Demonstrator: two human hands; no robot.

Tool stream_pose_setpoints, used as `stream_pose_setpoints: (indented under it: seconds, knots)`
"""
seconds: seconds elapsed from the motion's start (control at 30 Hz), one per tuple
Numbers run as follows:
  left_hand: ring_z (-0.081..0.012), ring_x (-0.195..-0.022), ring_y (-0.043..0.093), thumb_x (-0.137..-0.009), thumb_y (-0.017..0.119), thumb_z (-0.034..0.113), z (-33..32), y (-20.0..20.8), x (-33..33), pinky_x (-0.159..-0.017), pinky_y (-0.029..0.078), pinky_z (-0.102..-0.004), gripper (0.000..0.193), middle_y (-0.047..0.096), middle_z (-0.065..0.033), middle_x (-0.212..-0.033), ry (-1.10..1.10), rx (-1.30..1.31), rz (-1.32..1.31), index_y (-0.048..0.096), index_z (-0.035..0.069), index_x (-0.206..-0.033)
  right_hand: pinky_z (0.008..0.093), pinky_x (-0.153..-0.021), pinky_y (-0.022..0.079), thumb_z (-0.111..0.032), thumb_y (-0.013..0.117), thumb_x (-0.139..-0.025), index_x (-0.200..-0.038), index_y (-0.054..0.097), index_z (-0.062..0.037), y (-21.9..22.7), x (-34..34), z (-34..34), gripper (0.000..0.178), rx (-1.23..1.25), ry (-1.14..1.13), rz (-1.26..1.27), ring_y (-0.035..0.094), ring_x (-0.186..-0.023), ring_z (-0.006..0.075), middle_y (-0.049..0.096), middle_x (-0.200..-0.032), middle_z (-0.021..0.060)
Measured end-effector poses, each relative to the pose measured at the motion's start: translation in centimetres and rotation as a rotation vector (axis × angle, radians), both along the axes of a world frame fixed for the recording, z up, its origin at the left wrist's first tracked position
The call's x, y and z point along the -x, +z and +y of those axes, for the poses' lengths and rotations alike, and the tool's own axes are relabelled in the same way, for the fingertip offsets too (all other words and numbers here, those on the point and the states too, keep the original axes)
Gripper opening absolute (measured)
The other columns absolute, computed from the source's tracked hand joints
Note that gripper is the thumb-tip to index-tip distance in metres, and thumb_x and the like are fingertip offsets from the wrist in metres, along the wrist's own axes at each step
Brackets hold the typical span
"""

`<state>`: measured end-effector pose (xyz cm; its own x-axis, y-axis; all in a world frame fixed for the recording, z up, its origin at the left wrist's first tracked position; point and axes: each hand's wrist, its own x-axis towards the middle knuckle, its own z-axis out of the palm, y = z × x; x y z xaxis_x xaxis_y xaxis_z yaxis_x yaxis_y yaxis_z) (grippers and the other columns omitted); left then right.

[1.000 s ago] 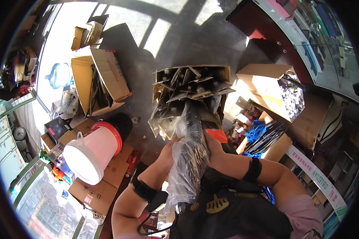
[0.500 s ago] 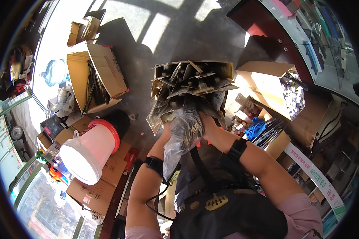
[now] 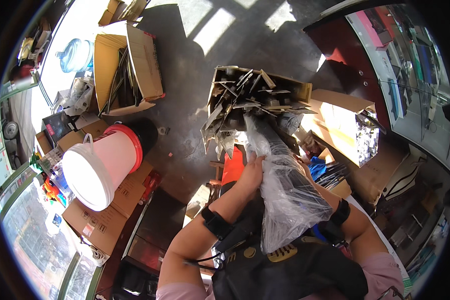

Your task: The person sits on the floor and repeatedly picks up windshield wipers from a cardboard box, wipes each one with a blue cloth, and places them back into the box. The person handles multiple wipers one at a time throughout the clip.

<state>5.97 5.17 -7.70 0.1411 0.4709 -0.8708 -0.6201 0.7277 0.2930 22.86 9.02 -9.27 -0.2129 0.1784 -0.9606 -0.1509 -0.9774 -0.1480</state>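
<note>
A long, tapering bundle wrapped in clear, crinkled plastic film [image 3: 287, 187] lies between the person's forearms, its long axis slanting from upper left to lower right; the narrow end points away from the body, into the near side of an open brown cardboard carton packed with dark flat pieces [image 3: 303, 92], and the loose, flared end spreads over the person's black apron [image 3: 290, 275]. The left hand [image 3: 252, 172] has its fingers curled against the bundle's left side, grasping the film; the right hand [image 3: 305, 169] is mostly hidden behind the bundle's right edge, so its finger state cannot be told. Half a second ago the bundle slanted to the lower left, its tail beside the left forearm; now that tail has swung right, close to the right forearm, and the film is fanned wider. A bright orange-red object [image 3: 232, 167] now shows plainly left of the bundle. Farther out, a crumpled blue cloth [image 3: 316, 168] lies to the right, and a pale lidded plastic bucket with a red rim [image 3: 102, 167] stands well apart at left.
</note>
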Motion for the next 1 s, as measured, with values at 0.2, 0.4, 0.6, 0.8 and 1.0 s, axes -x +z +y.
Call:
stream_pose_setpoints:
  seconds: [0.2, 0.4, 0.6, 0.8, 1.0]
  knots:
    - [-0.0265, -0.098, 0.057, -0.095, 0.03, 0.02, 0.0, -0.8, 2.2, -0.081, 0.049, -0.0326, 0.036, 0.056, -0.015, -0.113, 0.125, 0.069, -0.083, 0.051, 0.001, -0.117, 0.0343, -0.075, 0.05, -0.029, 0.044, -0.094, -0.118, 0.053, -0.007, 3.9, 3.4, 1.0, 0.034, -0.353, 0.412, -0.081, 0.06, -0.089, 0.0217, 0.061, -0.101, 0.009]
    - [-0.0229, -0.085, 0.061, -0.093, 0.04, 0.027, -1.2, -4.6, 3.6, -0.072, 0.052, -0.0379, 0.033, 0.061, -0.0088, -0.1, 0.121, -0.015, -0.117, 0.053, 0.005, -0.113, 0.0401, -0.106, 0.028, -0.017, 0.058, -0.081, -0.144, 0.024, -0.0124, 6.0, 3.4, 3.8, 0.072, -1.077, 1.023, 0.051, 0.033, -0.131, 0.0313, 0.034, -0.141, 0.0189]
    - [-0.0211, -0.095, 0.058, -0.094, 0.041, 0.044, -0.8, -5.3, -0.9, -0.078, 0.049, -0.0353, 0.048, 0.057, -0.0111, -0.11, 0.462, 0.114, -0.135, 0.05, 0.004, -0.118, 0.039, -0.105, 0.033, -0.019, 0.077, -0.064, -0.137, 0.031, -0.0066, 6.5, 7.2, 6.0, 0.087, -1.623, 1.143, 0.082, 0.041, -0.126, 0.0323, 0.045, -0.133, 0.0152]
    - [-0.0241, -0.087, 0.062, -0.087, 0.05, 0.056, -3.0, -4.4, 1.4, -0.073, 0.051, -0.0401, 0.072, 0.053, -0.0155, -0.12, 0.269, -0.033, -0.119, 0.041, 0.001, -0.133, 0.0367, -0.081, 0.048, -0.017, 0.078, -0.061, -0.109, 0.055, -0.0035, 1.9, 6.9, 8.7, 0.054, -1.69, 1.081, -0.227, 0.061, -0.094, 0.0283, 0.061, -0.103, 0.0122]
    - [-0.0357, -0.078, 0.063, -0.075, 0.071, 0.042, -4.8, -9.0, 4.7, -0.072, 0.05, -0.041, 0.054, 0.064, -0.0199, -0.087, -0.126, -0.039, 1.222, 0.056, -0.001, -0.104, 0.0393, -0.082, 0.048, -0.025, 0.081, -0.059, -0.109, 0.056, -0.0053, 1.8, 8.0, 6.3, 0.059, -1.613, 0.896, -0.312, 0.06, -0.093, 0.0292, 0.061, -0.102, 0.0117]
